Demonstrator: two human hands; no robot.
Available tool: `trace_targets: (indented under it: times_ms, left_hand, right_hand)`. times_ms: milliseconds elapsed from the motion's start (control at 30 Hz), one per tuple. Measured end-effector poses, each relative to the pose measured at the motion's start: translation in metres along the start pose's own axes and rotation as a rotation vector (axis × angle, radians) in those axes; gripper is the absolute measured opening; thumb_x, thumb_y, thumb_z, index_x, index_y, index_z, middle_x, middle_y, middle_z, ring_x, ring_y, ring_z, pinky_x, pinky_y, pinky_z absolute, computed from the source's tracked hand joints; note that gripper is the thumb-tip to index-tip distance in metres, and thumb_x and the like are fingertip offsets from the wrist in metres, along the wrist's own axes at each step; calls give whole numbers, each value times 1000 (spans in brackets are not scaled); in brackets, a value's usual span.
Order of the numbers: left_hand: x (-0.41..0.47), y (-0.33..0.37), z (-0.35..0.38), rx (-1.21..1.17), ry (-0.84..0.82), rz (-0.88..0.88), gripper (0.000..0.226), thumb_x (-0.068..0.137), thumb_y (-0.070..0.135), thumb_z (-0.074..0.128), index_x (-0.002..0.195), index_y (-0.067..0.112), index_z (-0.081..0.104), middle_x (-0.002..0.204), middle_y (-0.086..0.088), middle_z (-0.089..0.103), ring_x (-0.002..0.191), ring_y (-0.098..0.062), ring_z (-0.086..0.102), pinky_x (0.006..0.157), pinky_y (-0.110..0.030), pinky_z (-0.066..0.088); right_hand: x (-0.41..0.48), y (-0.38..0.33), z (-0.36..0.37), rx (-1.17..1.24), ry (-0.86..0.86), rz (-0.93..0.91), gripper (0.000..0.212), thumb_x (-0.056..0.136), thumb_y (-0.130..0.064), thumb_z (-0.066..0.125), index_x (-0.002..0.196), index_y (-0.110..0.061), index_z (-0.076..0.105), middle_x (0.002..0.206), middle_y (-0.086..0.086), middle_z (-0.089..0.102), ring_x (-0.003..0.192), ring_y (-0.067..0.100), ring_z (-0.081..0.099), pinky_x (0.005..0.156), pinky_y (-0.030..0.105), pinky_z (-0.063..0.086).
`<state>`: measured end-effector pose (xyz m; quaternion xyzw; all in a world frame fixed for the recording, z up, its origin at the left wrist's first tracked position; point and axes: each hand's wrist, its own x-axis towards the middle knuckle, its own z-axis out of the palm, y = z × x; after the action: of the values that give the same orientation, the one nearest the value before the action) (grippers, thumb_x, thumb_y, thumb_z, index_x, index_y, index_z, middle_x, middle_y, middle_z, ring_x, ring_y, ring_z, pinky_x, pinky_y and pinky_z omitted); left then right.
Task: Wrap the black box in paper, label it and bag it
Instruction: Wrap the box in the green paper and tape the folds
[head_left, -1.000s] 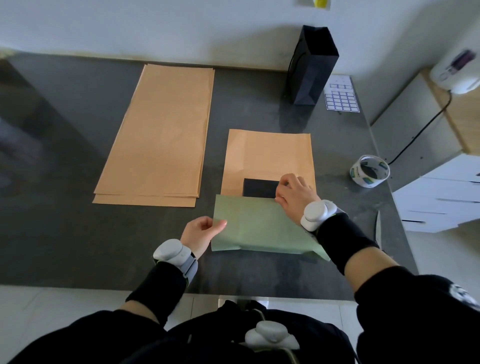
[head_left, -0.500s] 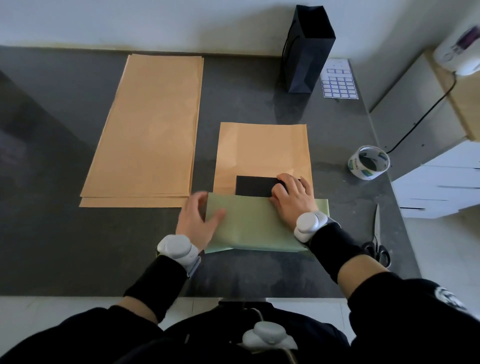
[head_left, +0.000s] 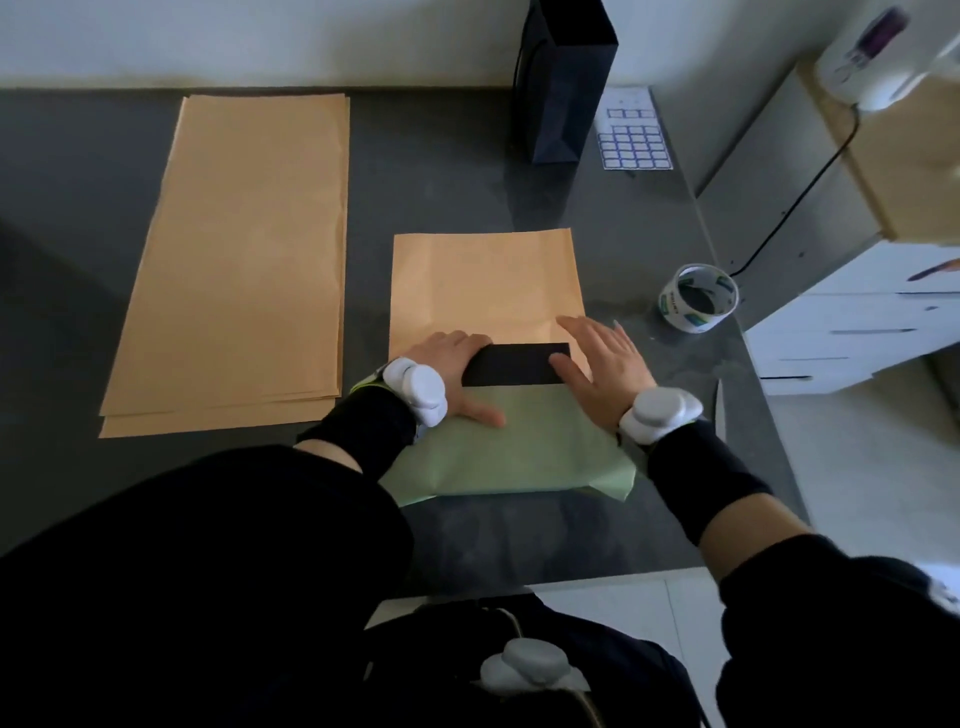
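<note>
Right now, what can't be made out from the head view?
Head view only:
black box: only a strip shows; green paper covers the rest, left hand and right hand cover its ends.
scissors: one blade shows; the right forearm hides the rest.
black bag: top cut off by the frame edge.
label sheet: print too small.
tape roll: lettering blurred.
</note>
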<state>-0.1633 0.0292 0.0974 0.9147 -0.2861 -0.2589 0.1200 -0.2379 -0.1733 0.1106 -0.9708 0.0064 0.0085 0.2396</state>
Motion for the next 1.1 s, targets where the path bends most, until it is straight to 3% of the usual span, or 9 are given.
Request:
trace_targets:
  times_ms: [100,167,333,567,767,900,967,1033,1100]
  left_hand:
    - [4,0,0,-34,-34,1,100,62,65,73,141,20,30,131,-4,45,120,-24,39,101,-39,36]
    - [4,1,-2,-41,-33,9,98,62,64,74,139,20,33,128,-5,46,118,-25,40,99,-38,36]
    - [-2,4,0,-64,-36,21,92,64,59,75,137,20,36,125,-5,47,115,-25,41,92,-33,34]
    - [-7,5,2,-73,-49,22,94,64,62,74,138,20,35,127,-5,47,117,-25,41,94,-35,34]
    - [-7,4,2,-69,-48,23,94,63,64,74,137,20,36,126,-4,48,116,-24,42,95,-35,37]
    - [-6,4,2,-64,-55,6,94,62,66,73,136,21,37,125,-2,49,115,-23,42,96,-38,38]
    - [-6,4,3,-51,-66,-7,94,65,65,71,139,22,33,129,-1,46,119,-23,40,99,-39,37]
    - [-6,3,4,-31,-72,-12,94,68,65,69,141,22,29,133,0,43,123,-23,37,102,-42,35]
    - [-7,3,4,-35,-61,-8,94,69,64,69,142,22,28,135,0,42,124,-23,35,102,-42,34]
  right_hand:
    - [-4,6,-9,-234,-261,-3,87,81,-68,48,149,-23,17,156,-4,20,144,14,12,118,39,-2]
    - [-4,4,-3,-304,-344,-12,95,77,-70,51,150,-26,10,157,-5,13,145,12,7,118,41,-5]
    - [-8,4,4,-272,-298,6,95,73,-71,55,148,-28,15,150,-6,24,140,13,20,118,41,-2]
    - [-21,3,12,-167,-294,54,86,83,-63,50,149,-28,8,153,-8,13,141,14,20,118,38,-2]
    - [-24,0,17,-195,-240,87,91,79,-73,44,149,-30,5,152,-13,14,135,15,35,117,46,-5]
    - [-19,9,1,-22,-18,244,83,83,-54,58,149,-23,18,153,-3,24,141,15,21,117,45,4]
    - [-23,10,-8,-3,153,265,62,88,-35,61,140,-11,39,144,8,40,134,25,36,114,46,21]
    - [-30,-2,-4,-77,298,91,39,81,-22,61,115,-2,63,120,16,61,110,34,58,98,48,45]
    - [-43,-22,15,-137,319,-107,37,70,-20,62,102,-2,69,109,16,67,97,33,66,83,51,52]
